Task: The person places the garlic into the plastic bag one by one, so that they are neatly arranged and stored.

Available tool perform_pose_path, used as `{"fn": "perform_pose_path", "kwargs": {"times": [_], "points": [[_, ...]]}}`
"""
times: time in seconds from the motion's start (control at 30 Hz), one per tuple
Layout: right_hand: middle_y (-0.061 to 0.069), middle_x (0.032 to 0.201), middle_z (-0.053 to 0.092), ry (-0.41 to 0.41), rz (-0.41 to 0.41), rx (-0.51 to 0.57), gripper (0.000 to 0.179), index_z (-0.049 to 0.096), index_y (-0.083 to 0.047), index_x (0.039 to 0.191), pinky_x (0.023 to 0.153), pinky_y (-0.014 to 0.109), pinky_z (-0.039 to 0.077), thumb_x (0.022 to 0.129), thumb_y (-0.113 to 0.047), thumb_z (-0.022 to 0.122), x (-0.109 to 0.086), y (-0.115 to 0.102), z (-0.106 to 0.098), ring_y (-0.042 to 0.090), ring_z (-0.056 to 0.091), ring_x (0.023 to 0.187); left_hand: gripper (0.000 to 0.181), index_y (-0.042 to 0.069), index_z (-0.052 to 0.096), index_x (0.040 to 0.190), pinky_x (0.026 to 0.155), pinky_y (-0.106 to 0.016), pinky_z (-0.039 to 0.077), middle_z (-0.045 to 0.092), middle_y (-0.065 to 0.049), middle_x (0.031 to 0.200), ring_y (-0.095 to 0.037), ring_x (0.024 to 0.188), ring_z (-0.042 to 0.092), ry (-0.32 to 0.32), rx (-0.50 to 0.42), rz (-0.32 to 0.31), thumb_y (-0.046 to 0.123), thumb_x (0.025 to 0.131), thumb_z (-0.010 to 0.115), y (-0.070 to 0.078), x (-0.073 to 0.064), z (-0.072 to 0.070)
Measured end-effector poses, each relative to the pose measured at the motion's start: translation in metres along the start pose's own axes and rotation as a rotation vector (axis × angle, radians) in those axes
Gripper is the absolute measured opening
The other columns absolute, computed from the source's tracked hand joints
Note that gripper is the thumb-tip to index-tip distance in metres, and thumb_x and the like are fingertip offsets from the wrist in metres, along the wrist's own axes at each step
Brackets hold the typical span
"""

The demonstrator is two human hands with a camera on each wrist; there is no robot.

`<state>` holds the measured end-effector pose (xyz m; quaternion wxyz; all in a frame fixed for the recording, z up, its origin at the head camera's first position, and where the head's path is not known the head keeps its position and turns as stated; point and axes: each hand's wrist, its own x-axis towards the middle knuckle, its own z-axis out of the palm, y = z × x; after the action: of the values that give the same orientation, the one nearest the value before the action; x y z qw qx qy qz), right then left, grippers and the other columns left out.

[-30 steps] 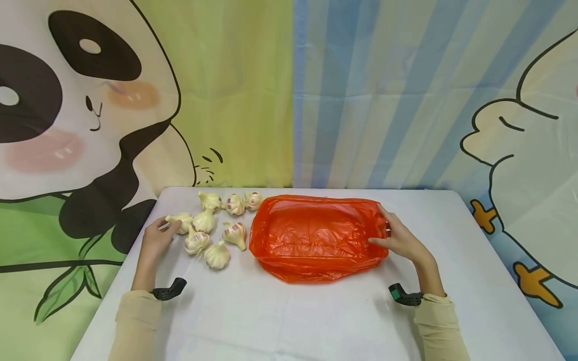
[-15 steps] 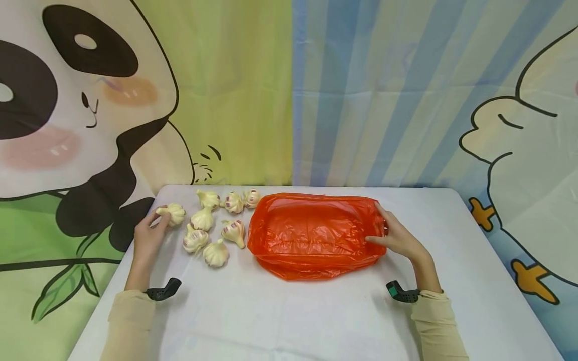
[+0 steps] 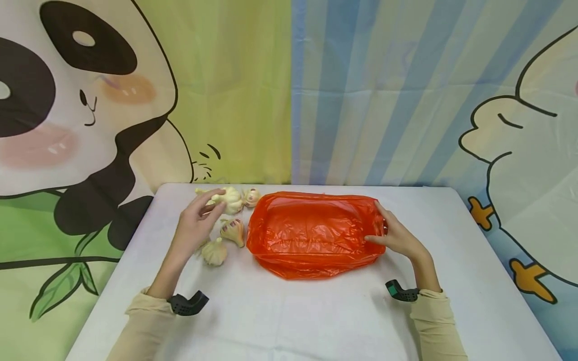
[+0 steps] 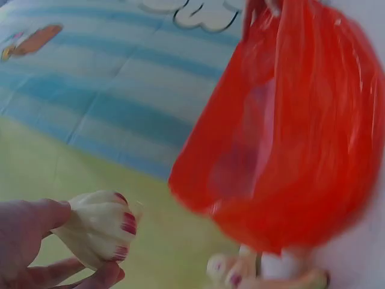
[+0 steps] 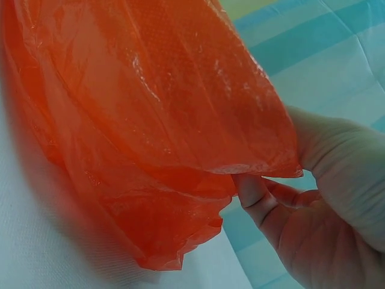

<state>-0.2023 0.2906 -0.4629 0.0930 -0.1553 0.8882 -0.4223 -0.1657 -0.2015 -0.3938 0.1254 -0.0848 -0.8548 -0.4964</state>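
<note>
My left hand (image 3: 198, 220) holds a garlic bulb (image 3: 232, 200) by its stem end, raised over the left side of the table. In the left wrist view the bulb (image 4: 99, 227) shows purple-streaked skin between thumb and fingers. A red plastic bag (image 3: 311, 235) lies with its wide mouth spread toward me. At its right end my right hand (image 3: 401, 235) grips the rim; up close, fingers and thumb pinch the film of the bag (image 5: 180, 120). More garlic stands left of the bag, including one bulb (image 3: 233, 231) and another nearer me (image 3: 214, 252); my left hand covers others.
One more garlic bulb (image 3: 251, 197) sits at the back, close to the bag's left corner. A white cloth covers the table (image 3: 289, 316). Behind its far edge hangs a printed curtain (image 3: 244, 90) with a cartoon panda.
My left hand took a garlic bulb from the left end of the group, lifted it and carried it right toward the bag. The right hand kept its grip on the bag's rim.
</note>
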Motion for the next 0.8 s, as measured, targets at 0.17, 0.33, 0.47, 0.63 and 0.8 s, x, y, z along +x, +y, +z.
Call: {"fn": "perform_pose_path", "kwargs": {"times": [0.17, 0.33, 0.47, 0.63, 0.8], "points": [[0.026, 0.152, 0.022, -0.002, 0.008, 0.012, 0.107, -0.003, -0.018, 0.157, 0.103, 0.064, 0.040, 0.085, -0.021, 0.076, 0.000, -0.002, 0.000, 0.043, 0.031, 0.135, 0.036, 0.018, 0.062, 0.129, 0.086, -0.036, 0.058, 0.057, -0.008, 0.138, -0.032, 0.113, 0.065, -0.150, -0.014, 0.056, 0.027, 0.094, 0.064, 0.021, 0.010, 0.027], [0.026, 0.153, 0.022, -0.002, 0.004, 0.016, 0.107, -0.003, -0.017, 0.157, 0.104, 0.064, 0.039, 0.084, -0.019, 0.076, -0.001, -0.003, 0.001, 0.043, 0.030, 0.135, 0.035, 0.015, 0.065, 0.125, 0.085, -0.036, 0.058, 0.060, -0.008, 0.135, -0.028, 0.108, 0.068, -0.246, 0.095, 0.103, 0.027, 0.092, 0.066, 0.031, 0.017, 0.050], [0.025, 0.153, 0.022, -0.004, 0.011, 0.015, 0.107, -0.003, -0.018, 0.157, 0.104, 0.063, 0.040, 0.084, -0.019, 0.076, 0.000, -0.003, 0.001, 0.043, 0.030, 0.136, 0.024, 0.017, 0.071, 0.112, 0.073, -0.031, 0.057, 0.070, -0.003, 0.103, -0.019, 0.087, 0.067, -0.326, 0.231, 0.135, 0.028, 0.091, 0.068, 0.035, 0.024, 0.067], [0.025, 0.153, 0.022, -0.003, 0.024, 0.009, 0.107, -0.003, -0.018, 0.157, 0.102, 0.062, 0.042, 0.085, -0.017, 0.075, 0.000, -0.003, 0.000, 0.044, 0.030, 0.136, 0.021, 0.016, 0.073, 0.105, 0.049, -0.023, 0.029, 0.036, 0.003, 0.056, -0.012, 0.051, 0.036, -0.406, 0.358, 0.117, 0.031, 0.091, 0.068, 0.032, 0.038, 0.087], [0.026, 0.154, 0.021, -0.006, 0.021, 0.011, 0.107, -0.004, -0.015, 0.157, 0.103, 0.063, 0.041, 0.084, -0.013, 0.075, 0.000, -0.003, 0.000, 0.044, 0.029, 0.136, 0.032, 0.013, 0.071, 0.117, 0.046, -0.022, 0.020, 0.022, 0.006, 0.053, -0.010, 0.045, 0.023, -0.419, 0.374, 0.038, 0.032, 0.092, 0.067, 0.023, 0.052, 0.104]]}}
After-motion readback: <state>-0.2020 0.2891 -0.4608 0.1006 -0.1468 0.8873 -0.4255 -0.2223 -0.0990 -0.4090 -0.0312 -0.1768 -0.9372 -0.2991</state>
